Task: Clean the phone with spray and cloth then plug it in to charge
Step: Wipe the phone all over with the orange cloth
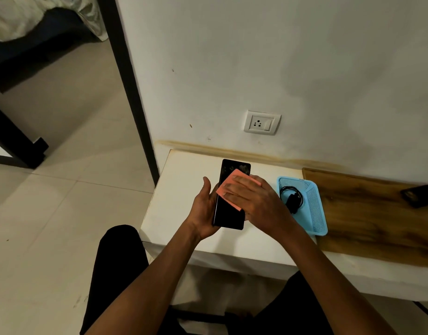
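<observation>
A black phone [228,213] is held above the white table [181,201], screen up, its long side pointing at the wall. My left hand [204,209] grips its left edge and underside. My right hand [254,201] lies flat on a pink cloth [226,187] and presses it onto the middle of the screen. Smears show on the phone's top end. A black charger with coiled cable [292,198] lies in a blue mesh basket [315,213] just right of my right hand. A white wall socket [261,122] sits above the table. No spray bottle is in view.
A wooden board [367,213] covers the table's right part, with a dark object [419,195] at its far right edge. A black post [133,93] stands left of the table. Tiled floor and a bed lie to the left. My knees are under the table's front edge.
</observation>
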